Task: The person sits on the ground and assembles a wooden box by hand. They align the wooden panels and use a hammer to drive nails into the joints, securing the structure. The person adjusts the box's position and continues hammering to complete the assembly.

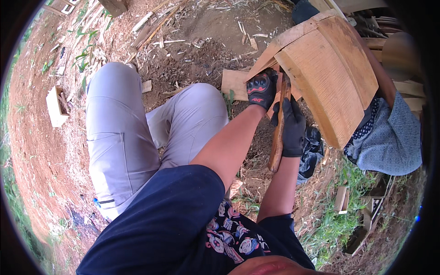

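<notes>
A black glove with red marks covers my left hand [261, 90], which is closed beside the lower corner of a wooden box [323, 73]. The fingertips are turned away, so what they grip is hidden. My right hand [293, 128], in a dark grey glove, is wrapped round a long, narrow brown wooden stick [276, 142]. The stick runs upright between both hands. Its dark upper end reaches the gap under the box. The box is made of light boards and sits tilted. Behind my left hand lies a flat light board [233, 85].
At the right, another person's bare arm [382, 75] reaches along the box, beside grey-blue cloth [389, 137]. Crumpled black plastic [310, 149] lies near my right wrist. Wood chips [247, 36] litter the soil. A small wooden box [57, 106] stands far left; wooden pieces [342, 199] lie on grass.
</notes>
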{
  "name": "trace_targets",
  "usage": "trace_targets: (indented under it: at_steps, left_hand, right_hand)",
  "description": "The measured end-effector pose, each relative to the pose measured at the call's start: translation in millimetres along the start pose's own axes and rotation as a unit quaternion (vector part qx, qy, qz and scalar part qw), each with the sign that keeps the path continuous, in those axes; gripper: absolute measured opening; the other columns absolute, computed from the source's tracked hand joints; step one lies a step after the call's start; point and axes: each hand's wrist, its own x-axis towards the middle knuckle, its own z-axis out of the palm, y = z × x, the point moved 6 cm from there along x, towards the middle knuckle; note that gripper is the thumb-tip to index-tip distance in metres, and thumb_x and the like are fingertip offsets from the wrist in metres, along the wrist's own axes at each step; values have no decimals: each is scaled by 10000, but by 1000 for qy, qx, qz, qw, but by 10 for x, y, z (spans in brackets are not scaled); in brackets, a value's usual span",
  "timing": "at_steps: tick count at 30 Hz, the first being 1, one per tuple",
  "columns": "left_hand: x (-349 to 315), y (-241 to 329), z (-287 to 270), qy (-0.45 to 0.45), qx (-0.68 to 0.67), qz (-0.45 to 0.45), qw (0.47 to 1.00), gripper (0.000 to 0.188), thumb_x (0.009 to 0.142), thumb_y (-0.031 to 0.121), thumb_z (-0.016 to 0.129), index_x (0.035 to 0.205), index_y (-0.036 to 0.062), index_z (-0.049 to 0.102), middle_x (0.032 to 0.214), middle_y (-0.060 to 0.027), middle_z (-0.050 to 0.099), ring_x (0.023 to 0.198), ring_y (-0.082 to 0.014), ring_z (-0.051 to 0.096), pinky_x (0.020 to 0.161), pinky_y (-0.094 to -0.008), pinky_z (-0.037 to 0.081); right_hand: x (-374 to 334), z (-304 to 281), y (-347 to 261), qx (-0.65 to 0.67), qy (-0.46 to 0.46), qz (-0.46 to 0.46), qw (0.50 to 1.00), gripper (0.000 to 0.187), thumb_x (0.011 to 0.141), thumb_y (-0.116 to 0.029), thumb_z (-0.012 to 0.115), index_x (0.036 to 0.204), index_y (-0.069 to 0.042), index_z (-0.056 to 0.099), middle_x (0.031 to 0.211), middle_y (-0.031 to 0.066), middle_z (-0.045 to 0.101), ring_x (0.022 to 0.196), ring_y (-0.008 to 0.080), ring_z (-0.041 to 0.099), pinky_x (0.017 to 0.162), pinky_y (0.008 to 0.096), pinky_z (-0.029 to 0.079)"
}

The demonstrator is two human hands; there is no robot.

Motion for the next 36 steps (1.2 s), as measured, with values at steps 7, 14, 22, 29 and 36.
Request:
trace_targets:
  at_steps: [7, 14, 22, 29, 36]
  left_hand:
    - [51, 17, 4, 44, -13, 22, 999, 263, 993, 342, 638, 923, 116, 754, 870, -164, 752, 822, -378, 737, 724, -532, 566]
    - [77, 52, 39, 63, -14, 16, 998, 281, 1010, 353, 625, 917, 125, 760, 872, -159, 753, 823, -381, 734, 726, -533, 567]
    - [27, 70, -20, 46, -10, 15, 999, 249, 993, 320, 633, 925, 121, 765, 876, -160, 752, 818, -373, 731, 720, -531, 567]
    - [52, 0, -133, 35, 15, 18, 999, 261, 1004, 318, 614, 938, 112, 760, 894, -160, 755, 859, -370, 734, 740, -532, 567]
    - [39, -36, -13, 15, 8, 31, 999, 264, 1017, 319, 606, 988, 114, 769, 935, -156, 766, 890, -362, 738, 771, -520, 570]
  right_hand:
    - [199, -156, 183, -144, 21, -112, 983, 431, 1089, -312, 655, 1352, 29, 670, 915, 67, 722, 662, 115, 616, 596, 288, 495]
    - [191, -257, 248, -177, 25, -104, 978, 433, 1080, -335, 670, 1316, 28, 685, 904, 71, 732, 678, 114, 635, 605, 283, 504]
    - [109, -241, 117, -105, 27, -63, 992, 403, 1076, -303, 675, 1294, 35, 685, 912, 59, 713, 758, 125, 640, 673, 286, 503]
    - [-41, 45, -129, 8, -5, -44, 999, 412, 1074, -323, 678, 1276, 36, 698, 890, 53, 715, 667, 118, 627, 589, 287, 501]
    - [54, -31, 55, -13, 2, -5, 1000, 434, 1074, -321, 677, 1331, 30, 679, 879, 68, 702, 676, 132, 632, 601, 298, 504]
